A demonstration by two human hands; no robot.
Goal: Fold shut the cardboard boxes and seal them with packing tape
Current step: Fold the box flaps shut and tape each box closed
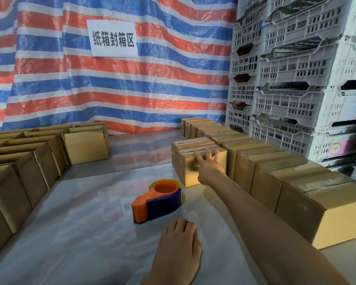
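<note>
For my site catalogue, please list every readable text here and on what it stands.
"纸箱封箱区": white paper sign on the striped tarp.
Pink label on a grey plastic crate: too blurred to read.
Paper beneath the tape dispenser: mostly hidden, unreadable.

Sealed boxes (pixel 292 167) right, open boxes (pixel 29 161) left, tape dispenser (pixel 156 202) between

Entry 1, as my feed shows it: right hand (pixel 209 165), bare, slim-fingered, slightly blurred at the tips.
Entry 2: right forearm (pixel 265 219), bare along its whole visible length to the lower right edge.
Entry 3: left hand (pixel 178 241), bare, knuckles and thumb distinct.
Entry 4: left wrist (pixel 164 268), bare to the bottom edge.
</note>
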